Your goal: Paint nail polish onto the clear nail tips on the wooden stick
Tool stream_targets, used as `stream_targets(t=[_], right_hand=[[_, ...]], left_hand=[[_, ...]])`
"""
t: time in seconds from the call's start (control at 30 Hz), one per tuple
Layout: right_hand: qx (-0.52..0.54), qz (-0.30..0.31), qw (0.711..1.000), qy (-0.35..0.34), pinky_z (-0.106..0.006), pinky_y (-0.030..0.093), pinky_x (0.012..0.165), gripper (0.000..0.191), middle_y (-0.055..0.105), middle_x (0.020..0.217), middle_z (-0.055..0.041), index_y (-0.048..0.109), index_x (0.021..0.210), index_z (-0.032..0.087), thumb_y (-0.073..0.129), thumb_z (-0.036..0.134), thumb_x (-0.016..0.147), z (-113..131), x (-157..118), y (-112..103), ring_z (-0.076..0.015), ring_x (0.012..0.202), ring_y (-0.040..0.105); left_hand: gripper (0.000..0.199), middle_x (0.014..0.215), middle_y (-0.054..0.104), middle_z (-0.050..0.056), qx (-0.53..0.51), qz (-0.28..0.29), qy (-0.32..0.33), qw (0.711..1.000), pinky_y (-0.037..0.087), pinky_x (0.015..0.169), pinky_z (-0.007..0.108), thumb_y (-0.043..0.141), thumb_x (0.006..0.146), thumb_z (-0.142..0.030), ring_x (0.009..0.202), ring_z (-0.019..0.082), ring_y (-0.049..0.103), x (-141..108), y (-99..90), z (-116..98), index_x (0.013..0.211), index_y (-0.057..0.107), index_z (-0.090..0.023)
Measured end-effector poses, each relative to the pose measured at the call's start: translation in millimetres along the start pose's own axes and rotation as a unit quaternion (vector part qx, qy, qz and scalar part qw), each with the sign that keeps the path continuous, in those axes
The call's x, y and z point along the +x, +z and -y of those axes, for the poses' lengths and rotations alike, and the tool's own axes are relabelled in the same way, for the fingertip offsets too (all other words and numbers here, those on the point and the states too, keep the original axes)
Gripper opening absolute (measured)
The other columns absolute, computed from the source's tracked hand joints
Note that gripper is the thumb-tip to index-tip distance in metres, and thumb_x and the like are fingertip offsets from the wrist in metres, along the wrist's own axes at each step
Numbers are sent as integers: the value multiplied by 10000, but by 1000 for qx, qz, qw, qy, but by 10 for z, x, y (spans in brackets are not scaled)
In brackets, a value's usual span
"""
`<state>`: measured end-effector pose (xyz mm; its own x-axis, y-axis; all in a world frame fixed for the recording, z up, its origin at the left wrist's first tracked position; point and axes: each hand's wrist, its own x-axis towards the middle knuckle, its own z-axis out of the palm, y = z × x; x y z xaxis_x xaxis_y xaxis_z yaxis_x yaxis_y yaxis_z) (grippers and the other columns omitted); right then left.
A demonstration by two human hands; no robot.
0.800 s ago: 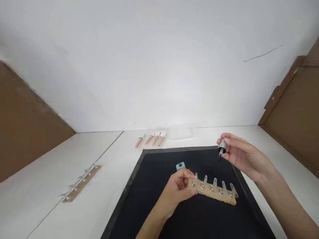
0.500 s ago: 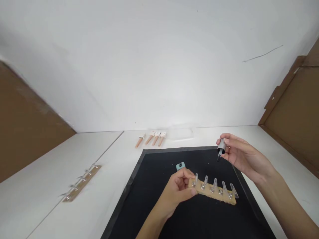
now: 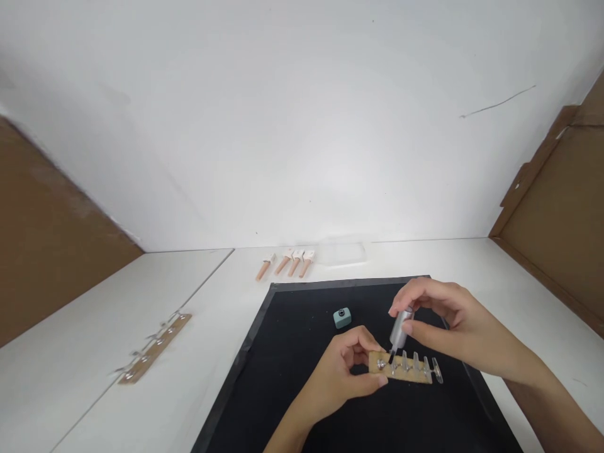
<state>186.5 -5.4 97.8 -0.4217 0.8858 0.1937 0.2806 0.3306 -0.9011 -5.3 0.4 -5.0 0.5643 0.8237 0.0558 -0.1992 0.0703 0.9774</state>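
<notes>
My left hand (image 3: 352,371) is closed on the left end of a light brown strip (image 3: 410,375), thumb in front and fingers behind. Several clear false nail tips (image 3: 416,361) stand up from round metal holders along it. In my right hand (image 3: 438,314) is a nail polish brush (image 3: 400,328) by its silver-grey cap, pinched between thumb and fingers. Its dark bristles point down at the strip's left part, close to a nail tip; whether they touch it I cannot tell. Behind my left hand an uncapped teal polish bottle (image 3: 342,318) stands on the black mat (image 3: 283,352).
Several bottles with peach-coloured caps (image 3: 295,264) lie at the back, beside a clear plastic tray (image 3: 342,253). A second strip with clear tips (image 3: 155,349) lies on the white table (image 3: 141,415) at left. Cardboard panels (image 3: 557,220) flank both sides.
My right hand has brought the brush down and left to the strip. The strip in my left hand has shifted slightly and turned, and the teal bottle shows more fully.
</notes>
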Motion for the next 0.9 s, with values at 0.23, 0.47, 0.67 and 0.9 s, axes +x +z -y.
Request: stream_targets(t=[0.23,0.47,0.67,0.9], right_hand=[[-65,54,996,13,-276,495,636,121,635,864,-13,607,862,238,558,148,799,49,7,-30,-170,806,596],[-94,67,993,15,-270,485,628,125,636,842,-10,602,846,232,544,135,794,53,32,-45,-168,803,588],[-93,49,994,14,-276,490,652,151,636,856,-7,605,858,230,538,112,791,18,26,-29,-163,805,596],[-34,-2,999,-5,-321,506,704,70,643,852,-25,604,852,235,572,186,814,-24,18,-39,-183,803,611]], left_hand=[[261,715,545,-28,-11,6,5,1000,406,628,241,730,618,-187,650,88,492,28,19,-39,692,480,-172],[233,732,500,-32,-22,2,19,1000,421,637,240,733,616,-182,667,88,489,46,29,-37,693,514,-165],[236,729,489,-34,-26,9,29,999,435,647,249,736,610,-173,667,92,491,15,22,-4,706,520,-171],[240,729,485,-24,-20,-11,51,998,443,643,270,743,599,-200,660,105,481,17,5,36,710,531,-178]])
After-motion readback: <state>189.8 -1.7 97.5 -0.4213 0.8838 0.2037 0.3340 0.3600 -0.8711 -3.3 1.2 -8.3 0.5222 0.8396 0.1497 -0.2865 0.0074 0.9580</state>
